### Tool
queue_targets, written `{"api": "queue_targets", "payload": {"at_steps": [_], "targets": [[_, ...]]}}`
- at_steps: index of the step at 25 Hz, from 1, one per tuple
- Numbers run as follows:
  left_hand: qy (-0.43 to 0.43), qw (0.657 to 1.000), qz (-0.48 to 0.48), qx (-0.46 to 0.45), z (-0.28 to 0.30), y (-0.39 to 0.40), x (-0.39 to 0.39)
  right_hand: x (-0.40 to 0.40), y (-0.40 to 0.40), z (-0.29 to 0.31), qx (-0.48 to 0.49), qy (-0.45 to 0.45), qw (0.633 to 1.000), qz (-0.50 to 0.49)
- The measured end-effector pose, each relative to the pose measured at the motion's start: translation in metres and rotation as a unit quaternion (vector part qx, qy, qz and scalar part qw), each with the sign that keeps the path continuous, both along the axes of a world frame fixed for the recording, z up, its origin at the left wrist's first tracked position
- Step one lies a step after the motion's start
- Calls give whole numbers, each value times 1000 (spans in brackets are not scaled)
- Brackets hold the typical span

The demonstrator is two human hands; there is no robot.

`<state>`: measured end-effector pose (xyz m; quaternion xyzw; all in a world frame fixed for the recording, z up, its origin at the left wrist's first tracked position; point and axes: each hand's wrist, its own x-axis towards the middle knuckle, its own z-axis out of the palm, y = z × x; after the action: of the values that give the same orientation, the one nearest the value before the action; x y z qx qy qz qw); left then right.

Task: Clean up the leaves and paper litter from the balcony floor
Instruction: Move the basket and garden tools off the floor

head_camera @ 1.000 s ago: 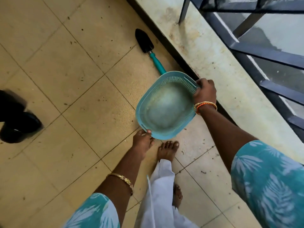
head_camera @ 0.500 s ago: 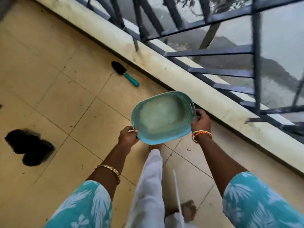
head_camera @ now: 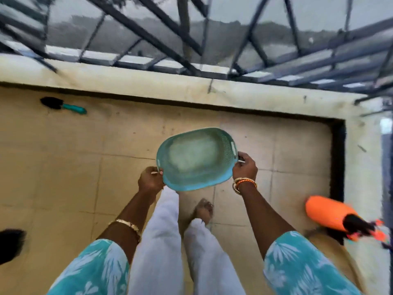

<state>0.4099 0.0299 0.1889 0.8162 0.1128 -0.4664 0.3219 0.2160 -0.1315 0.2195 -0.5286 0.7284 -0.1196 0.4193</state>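
I carry a teal plastic basket with perforated walls in front of me, above the tiled balcony floor. Nothing shows inside the basket. My left hand grips its near left rim. My right hand grips the handle on its right end. No leaves or paper show on the floor, only small dark specks; the view is blurred.
A small trowel with a black blade and teal handle lies at the far left by the low parapet wall, which carries a dark metal railing. An orange container lies at the right corner. Something black sits at the left edge.
The view has swung right and up as I walk with the basket: the trowel slid to the far left, the parapet now runs across the frame, and the orange container has come into view.
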Motion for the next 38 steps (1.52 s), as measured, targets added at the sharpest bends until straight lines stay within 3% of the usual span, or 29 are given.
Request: {"api": "queue_targets", "payload": {"at_steps": [3, 9, 13, 18, 21, 25, 31, 38], "targets": [[39, 997, -71, -12, 6, -35, -60, -76, -12, 2, 4, 18, 995, -100], [21, 963, -267, -34, 15, -150, -134, -173, -70, -11, -15, 61, 975, -215], [23, 933, -357, -30, -26, -227, -169, -225, -114, -31, -23, 68, 958, -279], [59, 925, -375, -36, -36, -309, -231, -281, -144, -72, 27, 66, 942, -327], [83, 935, -343, -35, -74, -338, -266, -305, -162, -108, 119, 0, 928, -353], [93, 942, -322, -19, -129, -378, -316, -340, -199, -162, 162, -102, 896, -401], [89, 950, -299, -4, -194, -441, -373, -377, -261, -240, 151, -141, 848, -487], [104, 946, -306, -14, -214, -478, -404, -402, -304, -258, 98, -123, 845, -511]]}}
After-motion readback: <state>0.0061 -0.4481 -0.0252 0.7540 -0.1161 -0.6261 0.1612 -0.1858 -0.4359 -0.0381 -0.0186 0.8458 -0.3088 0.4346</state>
